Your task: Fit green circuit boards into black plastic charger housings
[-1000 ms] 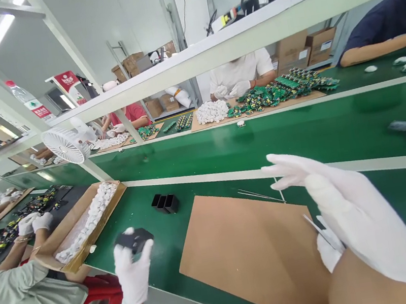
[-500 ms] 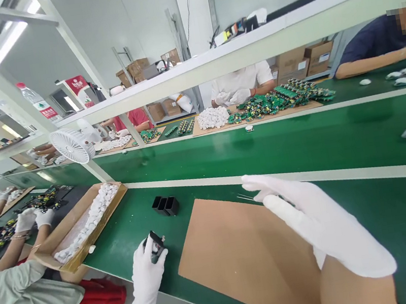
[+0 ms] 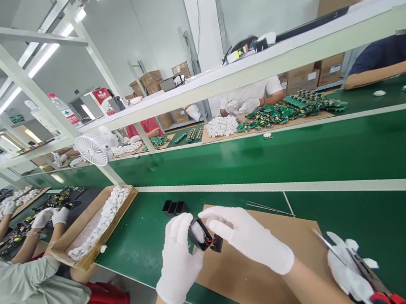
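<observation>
A small black plastic casing with something pale inside and red wires at its side is held up over the near edge of the bench. My gloved left hand grips it from the left, thumb below and fingers above. From the right, my gloved right hand has its fingertips closed at the casing's upper edge. Beside the wires, a small black block shows under my right thumb; how it joins the casing is unclear. Beneath both hands lies a brown cardboard sheet. Just behind them stands a black holder with compartments.
On the right lie a red-handled metal tool and white pieces. Thin rods rest behind the cardboard. A long carton of white parts stands left, near a co-worker's gloved hands. Circuit boards are piled across the bench.
My left hand has brought the casing rightward over the cardboard's edge. My right hand has come in from the right to meet it. The view has shifted, showing the red-handled tool.
</observation>
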Tool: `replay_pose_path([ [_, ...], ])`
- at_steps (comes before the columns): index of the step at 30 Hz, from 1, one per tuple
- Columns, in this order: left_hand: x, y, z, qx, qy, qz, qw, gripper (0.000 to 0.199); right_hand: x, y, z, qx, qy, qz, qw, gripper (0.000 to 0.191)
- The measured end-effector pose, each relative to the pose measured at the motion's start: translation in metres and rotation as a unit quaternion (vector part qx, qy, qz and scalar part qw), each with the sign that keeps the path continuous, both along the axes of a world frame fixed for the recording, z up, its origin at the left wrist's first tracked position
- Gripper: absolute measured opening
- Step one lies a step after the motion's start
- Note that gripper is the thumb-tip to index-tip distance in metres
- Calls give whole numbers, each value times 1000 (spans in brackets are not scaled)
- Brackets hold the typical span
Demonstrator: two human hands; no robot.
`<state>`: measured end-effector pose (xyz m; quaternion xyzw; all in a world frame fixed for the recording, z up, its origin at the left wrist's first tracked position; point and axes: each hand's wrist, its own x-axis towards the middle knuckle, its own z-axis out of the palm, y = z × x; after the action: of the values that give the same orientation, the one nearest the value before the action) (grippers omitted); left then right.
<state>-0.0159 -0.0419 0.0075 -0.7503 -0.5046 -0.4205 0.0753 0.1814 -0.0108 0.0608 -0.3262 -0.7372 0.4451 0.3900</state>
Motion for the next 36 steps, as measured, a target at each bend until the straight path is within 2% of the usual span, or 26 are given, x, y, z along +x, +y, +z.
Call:
replay_pose_path([
  [2, 6, -2, 1, -93, -132, -27, 987, 66, 5, 2, 0, -14, 63, 42, 997, 34],
  [3, 10, -3, 2, -153, -224, -58, 961, 69, 8, 2, 0, -26, 103, 58, 993, 39],
  [4, 14, -2, 4, -211, -323, -99, 917, 72, 11, 3, 1, -37, 139, 67, 987, 43],
  [7, 29, 2, 15, -310, -578, -201, 728, 68, 19, 4, 3, -31, 185, 32, 982, 46],
  [8, 33, 4, 19, -324, -633, -208, 672, 64, 22, 4, 4, -21, 183, 15, 983, 45],
  [10, 40, 8, 28, -350, -701, -203, 588, 56, 25, 3, 6, -5, 172, -4, 985, 43],
  [12, 44, 11, 36, -380, -730, -204, 531, 51, 27, 3, 7, 2, 158, -12, 987, 42],
  [14, 47, 12, 39, -398, -745, -220, 488, 48, 28, 2, 8, 10, 145, -18, 989, 40],
  [16, 49, 12, 40, -407, -751, -239, 461, 45, 29, 2, 8, 15, 143, -19, 989, 40],
  [17, 50, 11, 39, -412, -747, -245, 460, 45, 30, 2, 8, 17, 144, -19, 989, 40],
  [18, 51, 11, 39, -417, -737, -250, 470, 46, 30, 2, 8, 17, 146, -19, 989, 40],
  [19, 52, 10, 38, -421, -719, -254, 491, 49, 30, 3, 8, 14, 149, -21, 989, 40],
  [20, 53, 9, 36, -418, -694, -256, 527, 52, 30, 5, 7, 9, 152, -26, 988, 41],
  [21, 54, 9, 35, -403, -662, -254, 579, 56, 31, 6, 7, 1, 158, -35, 987, 42],
  [22, 54, 8, 33, -374, -621, -245, 644, 64, 31, 8, 6, -8, 166, -47, 985, 44],
  [24, 52, 9, 28, -285, -505, -197, 791, 83, 32, 12, 5, -25, 181, -71, 981, 47],
  [25, 50, 10, 26, -236, -430, -166, 855, 86, 32, 14, 5, -32, 181, -75, 980, 48],
  [26, 47, 12, 25, -192, -350, -140, 906, 84, 32, 15, 5, -36, 173, -70, 982, 47],
  [27, 45, 14, 24, -156, -272, -123, 942, 76, 32, 16, 5, -41, 159, -56, 985, 45],
  [28, 42, 16, 24, -123, -198, -117, 965, 68, 32, 17, 5, -46, 141, -35, 988, 41],
  [30, 36, 20, 26, -60, -80, -123, 987, 60, 29, 19, 5, -60, 115, 21, 991, 39],
  [33, 33, 23, 31, -4, 30, -146, 989, 60, 22, 22, 1, -72, 123, 88, 986, 41],
  [36, 31, 26, 32, 9, 80, -170, 982, 63, 13, 25, -5, -70, 136, 84, 985, 49],
])
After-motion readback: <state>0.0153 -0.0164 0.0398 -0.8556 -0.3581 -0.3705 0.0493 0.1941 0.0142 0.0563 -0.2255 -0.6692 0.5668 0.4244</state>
